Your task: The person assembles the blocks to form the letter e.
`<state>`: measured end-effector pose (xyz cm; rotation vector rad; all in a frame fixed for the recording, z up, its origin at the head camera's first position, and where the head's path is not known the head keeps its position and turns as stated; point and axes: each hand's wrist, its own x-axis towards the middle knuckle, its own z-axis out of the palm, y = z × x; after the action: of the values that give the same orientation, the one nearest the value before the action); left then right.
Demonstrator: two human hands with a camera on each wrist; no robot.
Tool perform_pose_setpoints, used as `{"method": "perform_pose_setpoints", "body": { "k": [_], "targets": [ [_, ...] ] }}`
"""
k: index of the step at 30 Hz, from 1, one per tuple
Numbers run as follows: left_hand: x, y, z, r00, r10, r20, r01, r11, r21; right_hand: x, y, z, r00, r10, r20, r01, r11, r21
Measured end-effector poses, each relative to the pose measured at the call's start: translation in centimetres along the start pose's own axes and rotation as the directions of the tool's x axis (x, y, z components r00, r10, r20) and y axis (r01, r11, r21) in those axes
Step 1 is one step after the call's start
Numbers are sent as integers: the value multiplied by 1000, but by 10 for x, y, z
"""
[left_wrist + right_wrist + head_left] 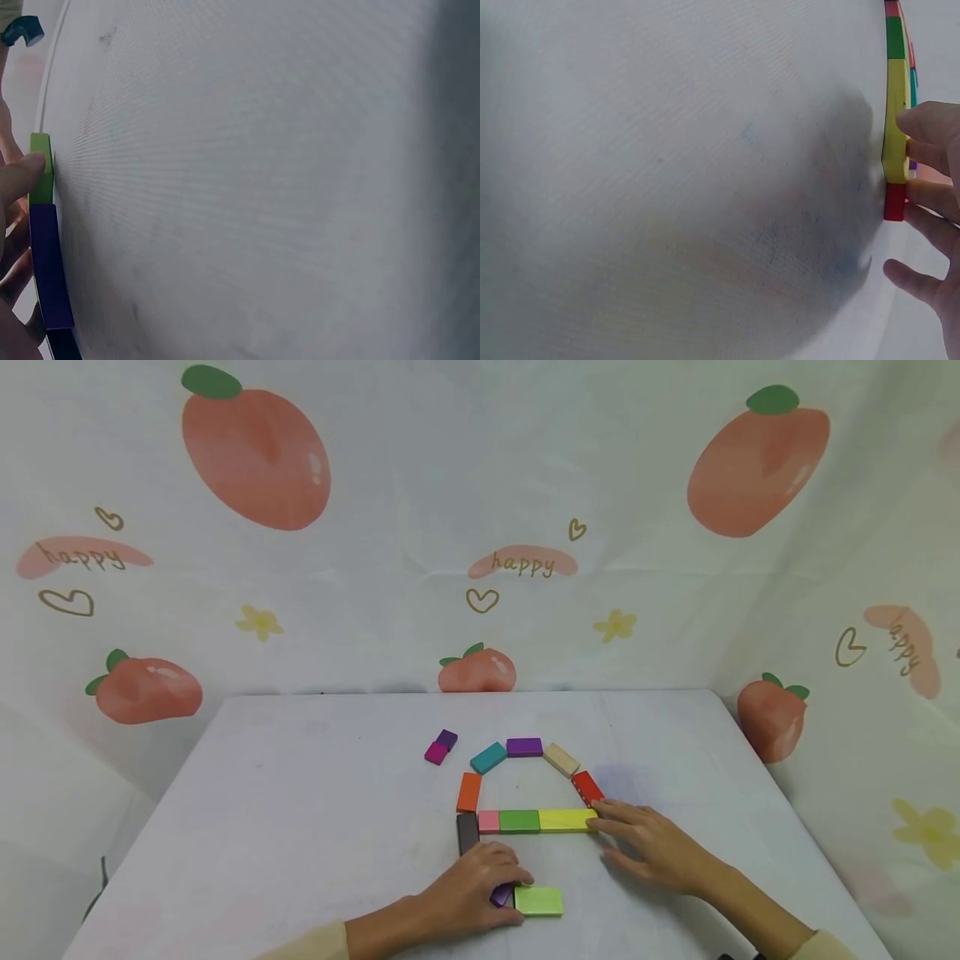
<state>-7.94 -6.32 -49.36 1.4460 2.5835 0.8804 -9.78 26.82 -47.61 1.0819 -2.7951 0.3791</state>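
A light green block [538,902] lies flat near the front of the table, and my left hand [476,889] pinches its left end between thumb and fingers. In the left wrist view the thumb presses on the green block [42,165], beside a purple block [49,262]. The hand partly hides the purple block and a dark block [468,833]. My right hand [660,847] has its fingers extended, their tips touching the right end of a yellow block [564,820] and the lower end of a red block [587,788].
Green [519,822] and pink [488,822] blocks continue the yellow row. Orange [469,792], teal [489,757], purple [524,747] and beige [561,760] blocks arch above it. A magenta block [437,752] and dark purple block [447,740] lie apart, left of the arch.
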Motion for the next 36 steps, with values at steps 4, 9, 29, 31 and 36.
{"method": "perform_pose_setpoints", "body": {
  "k": [4, 9, 29, 31, 36],
  "targets": [
    [0, -1, 1, 1000, 4, -3, -4, 1000, 11, 1, 0, 0, 1000, -5, -2, 5, 1000, 0],
    [2, -1, -2, 1000, -12, 5, 12, 1000, 12, 2, 0, -1, 1000, 4, 14, -4, 1000, 6],
    [30, -75, -65, 639, -499, -585, 448, 860, -245, 0, 1, 2, 1000, -6, -2, 6, 1000, 13],
    [29, -83, -67, 616, -543, -571, 514, 826, -231, 0, 1, 1, 1000, 0, 6, 0, 1000, 11],
    [27, -100, -68, 590, -617, -522, 625, 758, -189, 3, -1, -2, 999, 25, 34, -26, 1000, 12]
  ]
}}
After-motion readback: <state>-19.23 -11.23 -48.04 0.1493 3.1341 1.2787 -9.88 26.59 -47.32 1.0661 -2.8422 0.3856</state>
